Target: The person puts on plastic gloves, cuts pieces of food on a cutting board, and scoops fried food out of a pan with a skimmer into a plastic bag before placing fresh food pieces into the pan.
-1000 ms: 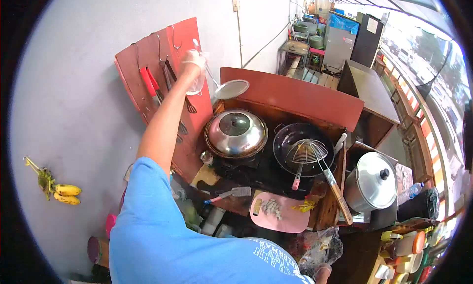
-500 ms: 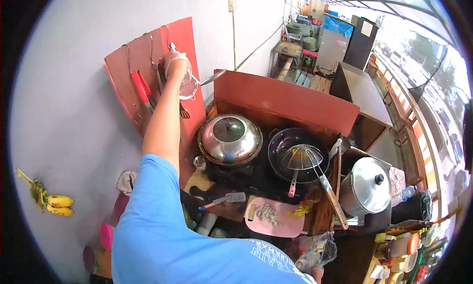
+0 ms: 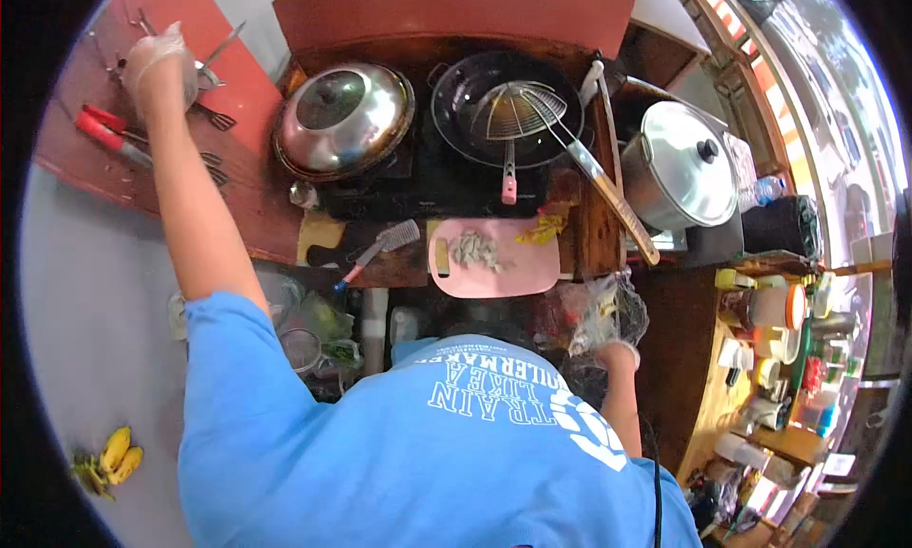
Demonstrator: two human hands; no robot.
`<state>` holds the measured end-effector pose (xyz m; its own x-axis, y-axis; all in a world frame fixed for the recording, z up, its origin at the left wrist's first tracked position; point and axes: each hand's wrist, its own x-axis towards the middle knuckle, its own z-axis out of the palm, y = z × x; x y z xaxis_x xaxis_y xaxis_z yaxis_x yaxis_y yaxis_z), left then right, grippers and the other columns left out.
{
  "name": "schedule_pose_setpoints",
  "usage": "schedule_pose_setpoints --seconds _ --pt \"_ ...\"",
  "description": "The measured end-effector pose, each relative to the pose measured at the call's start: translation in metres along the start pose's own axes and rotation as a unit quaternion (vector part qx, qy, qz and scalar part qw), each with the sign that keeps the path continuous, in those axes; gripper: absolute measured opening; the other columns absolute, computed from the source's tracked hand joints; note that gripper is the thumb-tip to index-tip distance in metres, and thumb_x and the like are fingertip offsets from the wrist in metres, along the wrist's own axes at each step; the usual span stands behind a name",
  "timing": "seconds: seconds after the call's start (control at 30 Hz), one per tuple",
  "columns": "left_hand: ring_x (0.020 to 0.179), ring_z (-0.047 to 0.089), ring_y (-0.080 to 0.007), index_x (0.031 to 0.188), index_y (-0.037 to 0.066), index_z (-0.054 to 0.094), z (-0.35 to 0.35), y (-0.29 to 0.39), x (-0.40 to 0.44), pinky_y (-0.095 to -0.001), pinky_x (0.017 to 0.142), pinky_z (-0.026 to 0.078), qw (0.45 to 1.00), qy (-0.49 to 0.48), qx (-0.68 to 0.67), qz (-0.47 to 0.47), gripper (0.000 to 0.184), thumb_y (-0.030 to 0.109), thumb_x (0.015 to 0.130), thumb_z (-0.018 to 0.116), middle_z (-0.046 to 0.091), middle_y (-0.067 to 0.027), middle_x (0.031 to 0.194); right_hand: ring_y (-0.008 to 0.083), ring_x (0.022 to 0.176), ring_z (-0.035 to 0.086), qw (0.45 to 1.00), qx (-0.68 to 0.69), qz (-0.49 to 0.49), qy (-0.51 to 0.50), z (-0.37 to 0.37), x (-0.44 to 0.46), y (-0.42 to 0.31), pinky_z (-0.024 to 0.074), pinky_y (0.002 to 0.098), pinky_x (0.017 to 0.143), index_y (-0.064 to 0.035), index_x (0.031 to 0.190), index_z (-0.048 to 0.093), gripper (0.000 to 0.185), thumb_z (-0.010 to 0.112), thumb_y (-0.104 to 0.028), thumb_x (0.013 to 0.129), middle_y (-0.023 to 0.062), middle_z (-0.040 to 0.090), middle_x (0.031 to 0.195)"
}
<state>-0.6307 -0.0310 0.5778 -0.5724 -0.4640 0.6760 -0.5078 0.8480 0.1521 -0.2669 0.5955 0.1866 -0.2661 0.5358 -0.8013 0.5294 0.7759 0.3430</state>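
My left hand [image 3: 161,66], in a clear plastic glove, reaches up to the red board [image 3: 228,116] where utensils hang. Its fingers look closed at the hooks, but what they hold is hidden. Red-handled tongs [image 3: 109,130] and a dark slotted turner [image 3: 217,118] hang close by. A metal blade-like piece [image 3: 224,45] sticks out beyond the hand. Low on the right, my right hand [image 3: 619,356], also gloved, is closed on a clear plastic bag [image 3: 608,311]. Beside the bag, a pink cutting board [image 3: 513,280] bears pale chopped pieces [image 3: 475,249] and yellowish bits [image 3: 543,228].
A lidded pan [image 3: 347,121] and a black wok [image 3: 456,83] sit on the stove. Across the wok lies a wire skimmer [image 3: 522,111]. To the right stands a lidded aluminium pot [image 3: 679,163], then a shelf of jars [image 3: 774,306]. A grater [image 3: 394,236] lies left of the cutting board.
My view has tilted down, so the stove and board appear higher. My left hand stays at the hanging utensils; the strainer seen below it is now mostly hidden. My right hand has come into fuller view.
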Motion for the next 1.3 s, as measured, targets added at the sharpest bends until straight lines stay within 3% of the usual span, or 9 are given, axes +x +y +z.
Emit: schedule_pose_setpoints --seconds 0.13,0.3,0.37,0.53,0.67,0.77,0.83,0.93,1.3 --pt "0.088 0.069 -0.0293 0.098 0.005 0.074 -0.011 0.006 -0.151 -0.0421 0.078 0.053 0.943 0.159 -0.272 0.105 0.036 0.039 0.092 0.063 0.072 -0.0153 0.095 0.0317 0.115 0.063 0.984 0.006 -0.165 0.072 -0.015 -0.021 -0.023 0.0496 0.0418 0.096 -0.0091 0.111 0.071 0.041 0.055 -0.036 0.085 0.0162 0.065 0.123" --pt "0.103 0.065 -0.0323 0.112 0.004 0.067 0.099 0.01 -0.434 -0.0431 0.095 0.049 0.815 -0.411 -0.363 0.188 0.033 0.027 0.089 0.068 0.069 -0.019 0.107 0.036 0.1 0.066 0.877 0.094 -0.466 0.073 -0.003 0.022 -0.099 0.0505 0.0399 0.087 -0.001 0.113 0.064 0.042 0.058 -0.035 0.089 0.022 0.069 0.105" --pt "0.112 0.059 -0.0366 0.12 0.004 0.06 0.146 0.004 -0.527 -0.0454 0.098 0.045 0.78 -0.408 -0.426 0.209 0.045 0.028 0.084 0.07 0.064 -0.0179 0.117 0.0375 0.117 0.058 0.876 0.269 -0.384 0.11 0.006 0.021 -0.144 0.0437 0.0426 0.103 -0.0074 0.121 0.065 0.045 0.05 -0.037 0.09 0.0204 0.064 0.121" --pt "0.125 0.048 -0.0392 0.127 0.006 0.053 0.209 0.051 -0.585 -0.0477 0.104 0.039 0.817 -0.349 -0.397 0.23 0.054 0.032 0.083 0.069 0.055 -0.0182 0.13 0.0357 0.118 0.054 0.864 0.136 -0.362 0.321 0.059 0.112 -0.223 0.0397 0.0459 0.104 -0.006 0.113 0.067 0.033 0.056 -0.022 0.086 0.0178 0.063 0.123" --pt "0.128 0.046 -0.0381 0.13 0.007 0.053 0.217 0.087 -0.592 -0.0466 0.112 0.033 0.726 -0.552 -0.354 0.207 0.055 0.039 0.086 0.063 0.053 -0.0185 0.134 0.0348 0.115 0.056 0.895 0.114 -0.33 0.276 0.08 0.145 -0.259 0.0375 0.0456 0.106 -0.0072 0.112 0.067 0.033 0.055 -0.022 0.086 0.0182 0.064 0.12" --pt "0.112 0.053 -0.037 0.115 0.008 0.06 0.235 0.092 -0.623 -0.0505 0.1 0.04 0.76 -0.326 -0.436 0.355 0.04 0.035 0.086 0.062 0.059 -0.0161 0.117 0.029 0.111 0.059 0.796 0.474 -0.367 0.083 0.118 0.193 -0.275 0.0445 0.0431 0.098 -0.0076 0.109 0.067 0.029 0.056 -0.025 0.088 0.0159 0.066 0.113" --pt "0.112 0.054 -0.0366 0.116 0.008 0.06 0.236 0.102 -0.626 -0.0491 0.101 0.041 0.727 -0.41 -0.414 0.364 0.04 0.032 0.085 0.064 0.06 -0.0164 0.118 0.0221 0.078 0.063 0.501 0.803 -0.266 -0.183 0.047 0.119 -0.286 0.0562 0.0329 0.07 -0.0078 0.11 0.063 0.021 0.054 -0.014 0.092 0.0043 0.064 0.089" --pt "0.108 0.056 -0.0336 0.109 0.011 0.065 0.227 0.118 -0.625 -0.047 0.097 0.043 0.694 -0.509 -0.381 0.337 0.03 0.028 0.083 0.065 0.065 -0.0122 0.112 0.0218 0.079 0.063 0.316 0.891 -0.221 -0.241 -0.01 0.055 -0.303 0.0565 0.0355 0.074 -0.0065 0.108 0.063 0.019 0.052 -0.015 0.095 0.0064 0.065 0.09" --pt "0.096 0.066 -0.0342 0.093 0.013 0.075 0.216 0.159 -0.566 -0.043 0.086 0.052 0.606 -0.588 -0.202 0.496 0.026 0.033 0.084 0.06 0.071 -0.0147 0.103 0.0318 0.111 0.062 0.227 0.919 -0.167 -0.277 0.007 0.09 -0.316 0.049 0.0451 0.101 0.0023 0.122 0.057 0.036 0.039 -0.019 0.099 0.0183 0.064 0.12"
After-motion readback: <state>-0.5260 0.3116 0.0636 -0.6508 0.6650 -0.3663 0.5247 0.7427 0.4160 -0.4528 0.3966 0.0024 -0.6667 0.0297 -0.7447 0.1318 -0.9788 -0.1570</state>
